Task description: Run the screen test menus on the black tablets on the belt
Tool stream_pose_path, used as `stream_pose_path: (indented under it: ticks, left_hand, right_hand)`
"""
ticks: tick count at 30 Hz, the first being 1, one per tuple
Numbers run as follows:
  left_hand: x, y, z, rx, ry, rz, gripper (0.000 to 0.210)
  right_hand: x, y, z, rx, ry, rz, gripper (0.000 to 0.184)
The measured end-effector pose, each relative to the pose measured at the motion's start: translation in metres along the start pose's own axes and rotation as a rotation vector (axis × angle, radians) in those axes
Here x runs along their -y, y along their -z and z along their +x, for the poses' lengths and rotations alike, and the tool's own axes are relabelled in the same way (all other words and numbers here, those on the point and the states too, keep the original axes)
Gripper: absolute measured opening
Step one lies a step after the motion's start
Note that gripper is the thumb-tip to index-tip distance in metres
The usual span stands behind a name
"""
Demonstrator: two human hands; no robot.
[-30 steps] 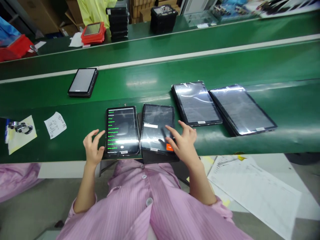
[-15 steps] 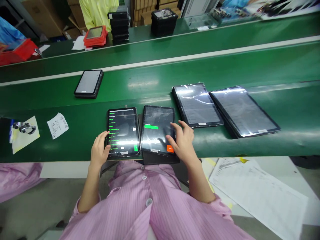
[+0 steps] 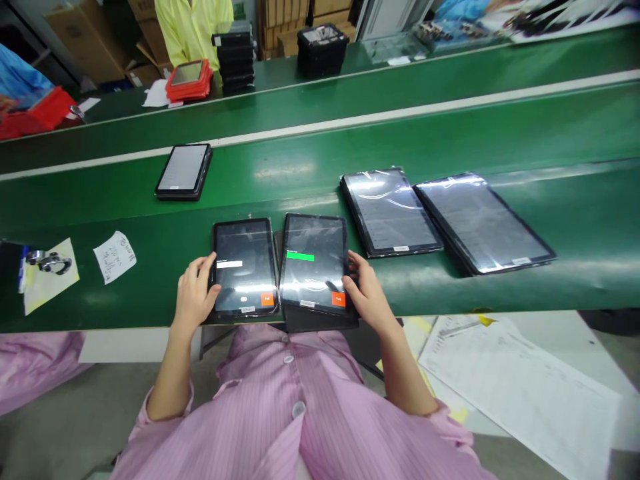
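Two black tablets lie side by side at the bench's front edge. My left hand (image 3: 194, 292) grips the outer edge of the left tablet (image 3: 245, 287), its thumb and index finger apart along the side. That screen shows a white bar and an orange button at lower right. My right hand (image 3: 367, 293) has curled fingers and thumb on the outer edge of the right tablet (image 3: 315, 280), which shows a green bar and an orange button. Beneath the right tablet, a dark flat object (image 3: 323, 321) sticks out toward me; its kind is unclear.
To the right lie a tablet stack (image 3: 393, 213) and another stack (image 3: 487, 227). A smaller tablet (image 3: 183, 170) lies far left. Left on the bench are a handwritten note (image 3: 115, 257) and a metal object (image 3: 49, 261) on yellow paper. Paper sheets (image 3: 520, 387) lie below right.
The left screen went from a list of green lines to a dark page with a white bar and orange button. My right fingers moved off the glass to the right tablet's edge.
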State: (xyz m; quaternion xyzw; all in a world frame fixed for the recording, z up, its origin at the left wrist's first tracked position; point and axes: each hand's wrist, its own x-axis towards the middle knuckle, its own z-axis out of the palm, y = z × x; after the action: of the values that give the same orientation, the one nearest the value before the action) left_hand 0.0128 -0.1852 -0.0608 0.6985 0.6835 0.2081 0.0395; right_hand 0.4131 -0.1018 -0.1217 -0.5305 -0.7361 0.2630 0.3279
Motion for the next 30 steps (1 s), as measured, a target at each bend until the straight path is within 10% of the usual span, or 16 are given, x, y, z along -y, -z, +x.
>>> stream_pose_path:
  ticks: [6, 12, 30]
  left_hand:
    - [-0.015, 0.008, 0.073, 0.095, -0.240, -0.041, 0.078]
    - [-0.059, -0.026, 0.140, 0.298, -0.468, 0.111, 0.079]
    - [-0.054, -0.014, 0.122, 0.338, -0.557, 0.207, 0.056]
  right_hand:
    - [0.006, 0.013, 0.031, 0.137, 0.054, 0.021, 0.063]
    - [0.035, 0.004, 0.102, 0.169, 0.129, -0.427, 0.058]
    - [0.043, 0.029, 0.131, 0.317, 0.120, -0.441, 0.044]
